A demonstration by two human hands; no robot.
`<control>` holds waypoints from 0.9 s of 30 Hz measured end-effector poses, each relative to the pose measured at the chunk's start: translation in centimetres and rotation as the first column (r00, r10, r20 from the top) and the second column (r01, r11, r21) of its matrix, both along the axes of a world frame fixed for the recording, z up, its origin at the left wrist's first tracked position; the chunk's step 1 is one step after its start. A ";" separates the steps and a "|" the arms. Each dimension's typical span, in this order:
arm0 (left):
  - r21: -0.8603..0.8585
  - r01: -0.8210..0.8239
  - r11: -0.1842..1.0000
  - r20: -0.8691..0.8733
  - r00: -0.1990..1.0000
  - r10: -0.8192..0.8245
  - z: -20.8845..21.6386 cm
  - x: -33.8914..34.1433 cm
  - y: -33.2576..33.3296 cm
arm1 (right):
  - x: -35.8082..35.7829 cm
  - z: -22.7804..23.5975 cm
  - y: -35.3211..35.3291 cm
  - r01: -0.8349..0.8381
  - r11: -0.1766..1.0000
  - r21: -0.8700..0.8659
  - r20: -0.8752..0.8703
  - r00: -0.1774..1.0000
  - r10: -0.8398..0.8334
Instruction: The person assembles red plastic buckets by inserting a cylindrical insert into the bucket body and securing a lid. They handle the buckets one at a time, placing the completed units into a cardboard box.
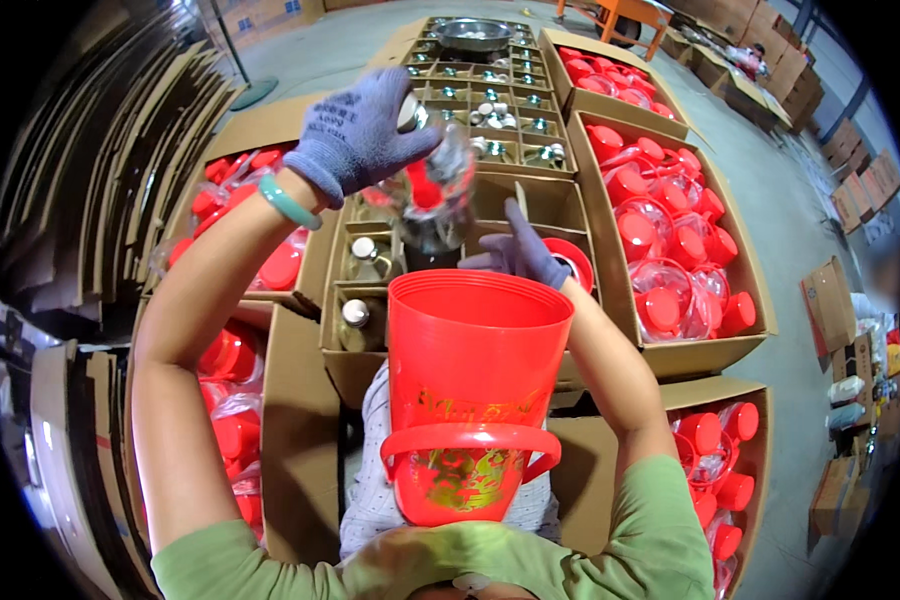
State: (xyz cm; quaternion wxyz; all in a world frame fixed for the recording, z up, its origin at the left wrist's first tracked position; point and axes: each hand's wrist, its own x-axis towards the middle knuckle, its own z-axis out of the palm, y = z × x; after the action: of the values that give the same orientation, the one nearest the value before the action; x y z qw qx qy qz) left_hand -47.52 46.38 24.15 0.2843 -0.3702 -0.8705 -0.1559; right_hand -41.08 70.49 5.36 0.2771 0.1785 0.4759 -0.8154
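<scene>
The left hand [362, 140] grips a bottle [438, 205], I think — it's blurred — over the divided carton [555, 207], while the right hand [522, 250] spreads open beyond the red bucket [480, 350].

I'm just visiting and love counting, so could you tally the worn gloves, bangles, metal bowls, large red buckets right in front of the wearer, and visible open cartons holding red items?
Purple-grey gloves: 2
Pale green bangle: 1
Metal bowl: 1
Large red bucket in front: 1
Open cartons holding red items: 5
Total: 10
</scene>
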 end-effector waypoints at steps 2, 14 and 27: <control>0.079 0.101 0.992 -0.131 0.987 -0.090 3.3 4.4 0.3 | -2.2 0.0 0.2 -0.295 0.835 -0.465 -0.349 0.928 0.134; 0.675 0.189 0.714 0.291 0.820 -0.492 -4.9 4.5 -2.7 | 1.9 9.8 0.5 -0.141 0.974 -0.175 -0.684 0.729 -0.017; 0.537 0.271 0.799 0.549 0.607 -0.575 -4.7 10.2 -4.5 | 7.8 4.0 6.1 0.426 0.878 0.217 -0.367 0.869 -0.331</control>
State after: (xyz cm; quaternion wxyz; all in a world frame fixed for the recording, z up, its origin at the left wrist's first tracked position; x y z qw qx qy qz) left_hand -37.34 41.88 19.42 -0.0370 -0.4182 -0.7436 -0.5203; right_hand -33.30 76.63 9.34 0.0001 0.1740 0.5839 -0.7930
